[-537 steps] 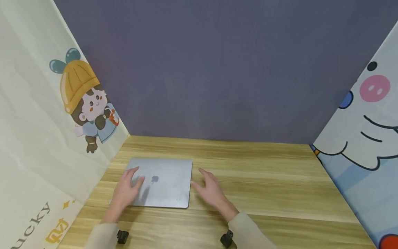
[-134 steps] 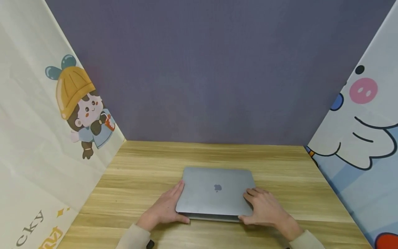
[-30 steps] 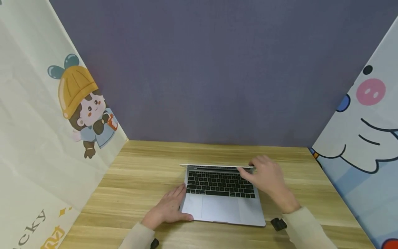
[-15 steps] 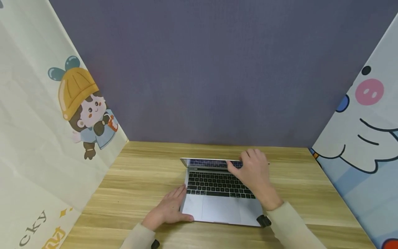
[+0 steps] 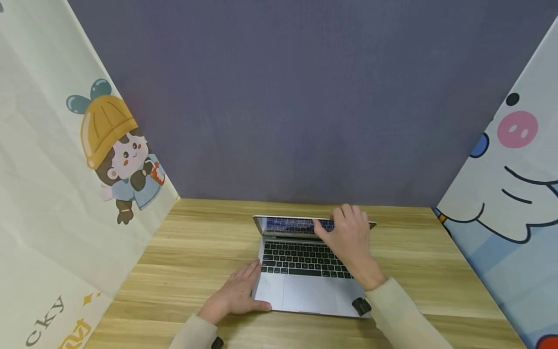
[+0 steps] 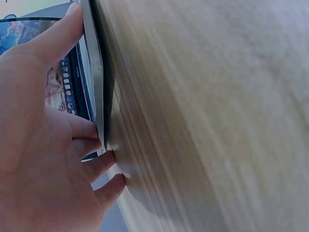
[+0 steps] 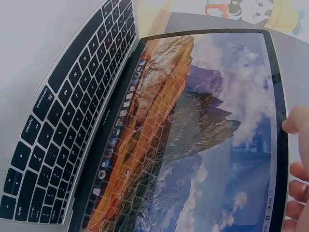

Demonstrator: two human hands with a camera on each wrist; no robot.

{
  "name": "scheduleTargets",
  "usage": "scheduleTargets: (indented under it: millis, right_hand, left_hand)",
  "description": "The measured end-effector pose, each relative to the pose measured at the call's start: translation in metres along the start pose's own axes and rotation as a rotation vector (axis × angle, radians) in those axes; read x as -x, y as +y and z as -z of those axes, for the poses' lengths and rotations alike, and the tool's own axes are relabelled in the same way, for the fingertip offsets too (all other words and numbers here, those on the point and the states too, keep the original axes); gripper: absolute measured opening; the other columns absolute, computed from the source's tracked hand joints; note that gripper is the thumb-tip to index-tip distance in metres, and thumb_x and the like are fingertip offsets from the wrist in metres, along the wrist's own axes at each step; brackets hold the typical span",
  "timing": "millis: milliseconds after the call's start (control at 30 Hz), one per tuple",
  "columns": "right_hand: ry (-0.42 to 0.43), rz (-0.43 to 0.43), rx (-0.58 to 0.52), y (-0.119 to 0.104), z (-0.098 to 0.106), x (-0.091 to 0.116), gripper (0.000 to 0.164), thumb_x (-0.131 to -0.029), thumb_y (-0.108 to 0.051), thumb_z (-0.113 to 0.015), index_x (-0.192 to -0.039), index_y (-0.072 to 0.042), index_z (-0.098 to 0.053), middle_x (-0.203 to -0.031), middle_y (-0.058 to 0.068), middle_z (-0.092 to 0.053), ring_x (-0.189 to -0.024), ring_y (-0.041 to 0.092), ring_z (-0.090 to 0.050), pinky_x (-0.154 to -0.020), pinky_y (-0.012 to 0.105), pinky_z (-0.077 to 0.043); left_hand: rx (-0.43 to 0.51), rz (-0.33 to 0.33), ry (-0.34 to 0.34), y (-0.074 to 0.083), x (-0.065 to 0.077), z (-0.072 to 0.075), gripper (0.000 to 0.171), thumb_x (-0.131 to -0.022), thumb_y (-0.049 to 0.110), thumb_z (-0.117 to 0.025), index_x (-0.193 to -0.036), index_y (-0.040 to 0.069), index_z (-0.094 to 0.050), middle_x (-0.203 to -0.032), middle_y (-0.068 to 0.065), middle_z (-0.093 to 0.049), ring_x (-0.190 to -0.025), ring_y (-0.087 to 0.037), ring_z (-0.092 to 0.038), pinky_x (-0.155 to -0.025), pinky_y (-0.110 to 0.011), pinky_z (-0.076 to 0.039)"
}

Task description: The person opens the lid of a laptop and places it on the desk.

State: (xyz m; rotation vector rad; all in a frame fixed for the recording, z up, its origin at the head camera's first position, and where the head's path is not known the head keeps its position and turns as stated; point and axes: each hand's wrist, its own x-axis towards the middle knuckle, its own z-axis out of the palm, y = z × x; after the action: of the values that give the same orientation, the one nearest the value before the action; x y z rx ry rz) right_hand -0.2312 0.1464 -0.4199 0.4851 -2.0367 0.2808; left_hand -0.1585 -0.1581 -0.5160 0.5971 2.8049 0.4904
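Observation:
A silver laptop [image 5: 309,293] stands on the wooden table with its lid raised and its screen [image 7: 207,125] lit, showing a mountain picture. My left hand [image 5: 239,291] rests against the front left corner of the base, fingers along the left side and thumb at the front edge. In the left wrist view the left hand [image 6: 43,121] touches the laptop's side edge [image 6: 99,92], with some fingertips on the tabletop. My right hand [image 5: 350,237] pinches the lid's top edge, thumb on the screen side and fingers behind. Part of the lid and keyboard is hidden behind it.
Wood-grain tabletop [image 5: 183,252] surrounds the laptop. A dark grey-blue panel [image 5: 301,97] rises behind the table. Cartoon-printed sheets stand as the left wall [image 5: 39,194] and right wall [image 5: 519,194]. A small black device [image 5: 361,306] is at the right wrist.
The laptop, closed and farther left at first, now lies in the middle with its lid raised. Over the last second my right hand has tilted the lid farther back; my left hand has stayed put.

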Motion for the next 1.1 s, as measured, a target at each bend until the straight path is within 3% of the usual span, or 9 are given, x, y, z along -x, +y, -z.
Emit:
scheduleTargets:
  millis: [433,1100]
  right_hand:
    - [-0.003,-0.016,0.034,0.001,-0.010,-0.008,0.038,-0.078,-0.034,-0.083,-0.073,-0.002,-0.064,-0.070,0.013,-0.060,-0.062,0.031,-0.050,-0.053,0.041,-0.039]
    - [-0.075,-0.099,0.046,0.013,-0.034,-0.036,0.035,-0.087,-0.038,-0.077,-0.077,-0.006,-0.064,-0.076,0.010,-0.060,-0.069,0.031,-0.050,-0.059,0.044,-0.039]
  left_hand:
    - [0.000,0.009,0.003,-0.003,-0.002,-0.004,0.122,-0.077,0.077,-0.068,-0.158,-0.004,-0.027,-0.166,-0.021,-0.021,-0.150,-0.042,-0.026,-0.118,-0.062,-0.026]
    - [-0.013,-0.009,0.003,-0.004,-0.002,0.000,0.121,-0.077,0.076,-0.069,-0.157,-0.005,-0.028,-0.165,-0.023,-0.022,-0.149,-0.042,-0.027,-0.118,-0.061,-0.027]
